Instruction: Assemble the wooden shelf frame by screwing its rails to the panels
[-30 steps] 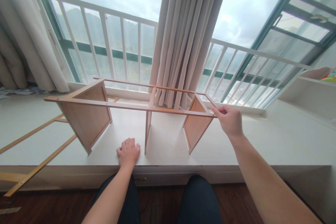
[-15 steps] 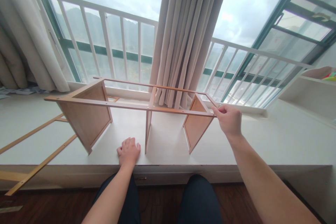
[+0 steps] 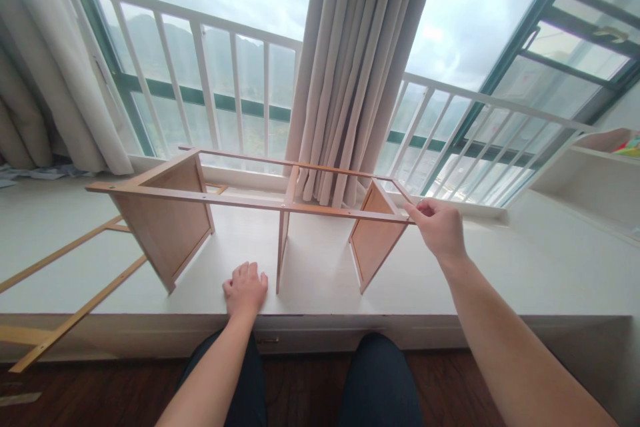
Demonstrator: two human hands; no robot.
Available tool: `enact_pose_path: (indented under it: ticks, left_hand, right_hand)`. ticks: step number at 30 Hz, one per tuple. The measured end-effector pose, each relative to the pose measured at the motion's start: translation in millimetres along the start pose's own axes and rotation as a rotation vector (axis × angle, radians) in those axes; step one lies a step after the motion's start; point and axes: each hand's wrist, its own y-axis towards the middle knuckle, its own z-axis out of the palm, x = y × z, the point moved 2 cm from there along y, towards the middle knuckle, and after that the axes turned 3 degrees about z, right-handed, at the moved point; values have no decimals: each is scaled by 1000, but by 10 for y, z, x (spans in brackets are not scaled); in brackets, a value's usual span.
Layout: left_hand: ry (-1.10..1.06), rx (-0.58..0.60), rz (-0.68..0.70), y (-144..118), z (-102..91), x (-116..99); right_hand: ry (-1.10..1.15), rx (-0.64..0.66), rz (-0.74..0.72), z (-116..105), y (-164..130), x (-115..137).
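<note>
A light wooden shelf frame [image 3: 240, 201] stands on the white window ledge [image 3: 525, 273], with two side panels, a middle divider and thin rails across the top. My right hand [image 3: 440, 230] pinches the right end of the near top rail, fingers closed on it. My left hand [image 3: 245, 288] lies palm down on the ledge just left of the middle divider's foot, fingers slightly spread, holding nothing.
A second loose wooden rail frame [image 3: 65, 280] lies flat at the ledge's left. Grey curtains [image 3: 350, 67] hang behind the shelf before a white window railing [image 3: 225, 73]. A white shelf unit [image 3: 590, 180] stands at the right. My knees [image 3: 380, 380] sit below the ledge edge.
</note>
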Motion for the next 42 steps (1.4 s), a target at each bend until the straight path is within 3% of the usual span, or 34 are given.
enact_pose_path:
  ticks: [12,22,42]
  left_hand:
    - [-32,-7,-3,4,5,-1]
    - [-10,14,-6,-6,-24,-9]
    - [-19,1,0,2,28,10]
  right_hand:
    - [55,92,30,-104,73,-18]
    - [135,248,1,-149,152,-93]
    - [110,309,10,-160,164,-32]
